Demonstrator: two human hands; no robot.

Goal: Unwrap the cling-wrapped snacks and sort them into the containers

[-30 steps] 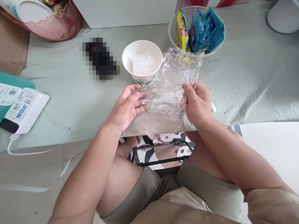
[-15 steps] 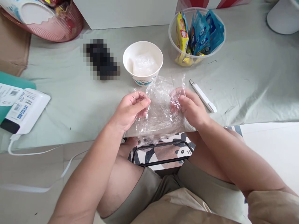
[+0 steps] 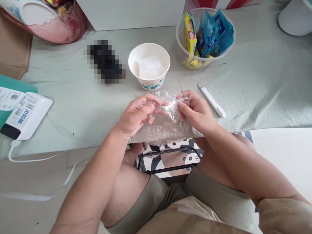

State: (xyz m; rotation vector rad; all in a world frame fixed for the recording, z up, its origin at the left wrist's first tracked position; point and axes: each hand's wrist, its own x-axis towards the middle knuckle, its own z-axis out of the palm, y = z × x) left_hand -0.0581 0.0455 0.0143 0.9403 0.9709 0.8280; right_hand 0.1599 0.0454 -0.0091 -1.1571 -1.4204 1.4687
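Observation:
A crinkled sheet of clear plastic film [image 3: 168, 122] hangs between my two hands over the table's front edge. My left hand [image 3: 140, 113] holds its left side, the thumb in front and the fingers stretched to the right against the film. On the other side, my right hand [image 3: 195, 110] pinches the film between thumb and curled fingers. Just beyond the hands stands a white paper bowl [image 3: 149, 85] with a blue pattern. Crumpled clear plastic [image 3: 151, 66] lies inside it. A white utility knife [image 3: 211, 100] rests to the right of my right hand.
A clear tub [image 3: 179, 40] of snack packets stands at the back right. A blurred dark object [image 3: 106, 61] lies left of the bowl. At the left are a white power bank [image 3: 36, 112] with a cable and a pink basket [image 3: 58, 34]. A white box [image 3: 134, 13] stands behind.
The film's upper edge has dropped away from the bowl and bunched between the hands. My left fingers have stretched out to the right, and my right hand has shifted slightly left.

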